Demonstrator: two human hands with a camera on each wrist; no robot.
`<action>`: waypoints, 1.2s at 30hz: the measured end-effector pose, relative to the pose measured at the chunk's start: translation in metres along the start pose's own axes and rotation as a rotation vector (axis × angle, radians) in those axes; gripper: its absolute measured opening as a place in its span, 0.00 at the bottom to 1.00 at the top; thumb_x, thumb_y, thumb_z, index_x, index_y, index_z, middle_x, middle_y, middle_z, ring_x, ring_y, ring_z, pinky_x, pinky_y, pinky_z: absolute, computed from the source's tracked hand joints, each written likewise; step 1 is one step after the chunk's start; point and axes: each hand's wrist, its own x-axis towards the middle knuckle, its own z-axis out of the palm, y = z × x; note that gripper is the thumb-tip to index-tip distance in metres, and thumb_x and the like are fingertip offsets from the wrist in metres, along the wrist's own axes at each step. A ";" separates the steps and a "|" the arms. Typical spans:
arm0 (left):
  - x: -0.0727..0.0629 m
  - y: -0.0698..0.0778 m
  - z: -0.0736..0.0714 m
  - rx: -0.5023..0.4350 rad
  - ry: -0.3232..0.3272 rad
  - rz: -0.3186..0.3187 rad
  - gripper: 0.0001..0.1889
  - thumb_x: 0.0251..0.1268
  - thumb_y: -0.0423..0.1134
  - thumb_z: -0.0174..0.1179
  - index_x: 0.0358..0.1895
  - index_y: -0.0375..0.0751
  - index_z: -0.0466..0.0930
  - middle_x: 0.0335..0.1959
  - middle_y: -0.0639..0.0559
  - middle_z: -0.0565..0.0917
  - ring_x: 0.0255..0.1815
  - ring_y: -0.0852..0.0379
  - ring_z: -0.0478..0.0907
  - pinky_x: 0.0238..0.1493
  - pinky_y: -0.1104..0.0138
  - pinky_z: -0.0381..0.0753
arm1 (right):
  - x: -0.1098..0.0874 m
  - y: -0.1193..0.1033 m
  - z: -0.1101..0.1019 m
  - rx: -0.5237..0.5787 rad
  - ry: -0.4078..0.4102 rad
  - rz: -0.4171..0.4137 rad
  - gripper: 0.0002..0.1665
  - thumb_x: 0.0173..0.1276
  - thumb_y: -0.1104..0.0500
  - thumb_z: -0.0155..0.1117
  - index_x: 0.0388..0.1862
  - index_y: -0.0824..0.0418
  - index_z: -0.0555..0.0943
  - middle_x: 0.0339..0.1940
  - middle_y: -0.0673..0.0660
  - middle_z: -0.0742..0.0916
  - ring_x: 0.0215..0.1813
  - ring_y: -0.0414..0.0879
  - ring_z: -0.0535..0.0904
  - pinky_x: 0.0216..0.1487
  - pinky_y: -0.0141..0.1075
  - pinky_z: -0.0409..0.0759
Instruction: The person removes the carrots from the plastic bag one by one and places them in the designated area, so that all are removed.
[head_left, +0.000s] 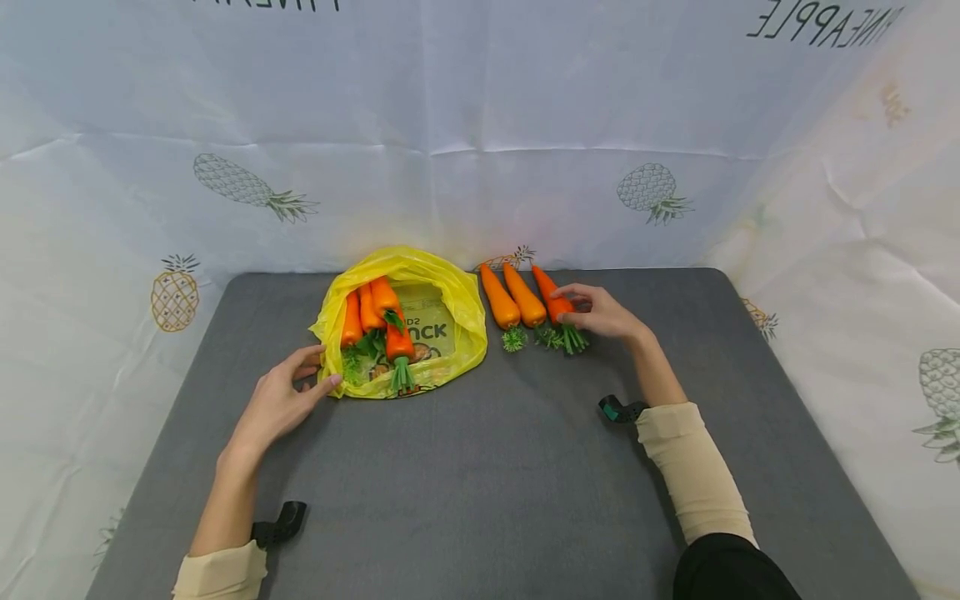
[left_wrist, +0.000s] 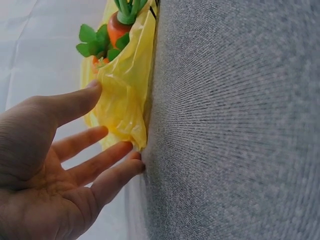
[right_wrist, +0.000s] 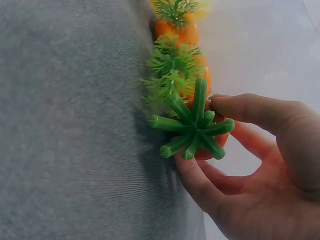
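Now | hands: L (head_left: 281, 402) loose @ "..OCK" bag (head_left: 472, 332); R (head_left: 604, 314) pinching carrot (head_left: 550, 292) | cloth (head_left: 525, 92): mirr. "PINEAPPLE"

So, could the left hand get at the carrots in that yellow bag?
Probably yes: the left hand is right at the side of the yellow bag, which gapes open and leaves the carrots largely exposed.

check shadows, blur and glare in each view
Head: soft shadow beside the left hand on the grey table, shiny yellow bag; left wrist: table weave softens toward the right edge; right wrist: hazy, shadow beside the carrot stems, pale backdrop washed out.
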 end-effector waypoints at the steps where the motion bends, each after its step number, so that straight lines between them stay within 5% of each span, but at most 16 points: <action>1: 0.000 0.000 0.000 -0.001 0.000 0.000 0.39 0.81 0.54 0.64 0.84 0.36 0.64 0.75 0.24 0.75 0.74 0.23 0.75 0.68 0.32 0.79 | 0.001 0.002 0.000 -0.005 0.001 -0.002 0.28 0.83 0.59 0.64 0.78 0.62 0.75 0.78 0.70 0.78 0.65 0.66 0.84 0.53 0.42 0.86; 7: 0.000 0.001 0.000 0.002 -0.002 -0.002 0.39 0.81 0.54 0.64 0.84 0.36 0.64 0.75 0.24 0.75 0.74 0.23 0.75 0.68 0.32 0.79 | 0.001 0.006 0.002 0.001 0.001 -0.019 0.28 0.82 0.61 0.66 0.77 0.64 0.76 0.68 0.72 0.84 0.46 0.53 0.85 0.45 0.37 0.84; 12: 0.001 0.001 -0.001 0.008 -0.002 -0.001 0.39 0.81 0.54 0.64 0.84 0.36 0.64 0.75 0.23 0.75 0.74 0.23 0.75 0.69 0.32 0.79 | 0.002 0.006 0.002 0.003 0.003 -0.012 0.29 0.81 0.60 0.67 0.77 0.62 0.76 0.66 0.71 0.85 0.41 0.47 0.83 0.45 0.36 0.84; 21: 0.000 0.001 0.000 0.008 0.001 -0.003 0.39 0.81 0.53 0.64 0.84 0.35 0.64 0.75 0.23 0.75 0.74 0.23 0.75 0.69 0.32 0.79 | 0.002 0.002 0.000 0.028 0.021 0.008 0.30 0.80 0.58 0.69 0.77 0.61 0.77 0.73 0.71 0.82 0.54 0.60 0.88 0.51 0.42 0.86; 36: 0.000 0.000 0.000 0.009 0.009 0.009 0.38 0.81 0.53 0.64 0.83 0.35 0.65 0.75 0.23 0.76 0.73 0.24 0.76 0.68 0.32 0.79 | 0.004 -0.007 -0.011 0.073 0.120 0.012 0.30 0.80 0.58 0.69 0.76 0.63 0.77 0.79 0.70 0.77 0.77 0.70 0.76 0.72 0.66 0.80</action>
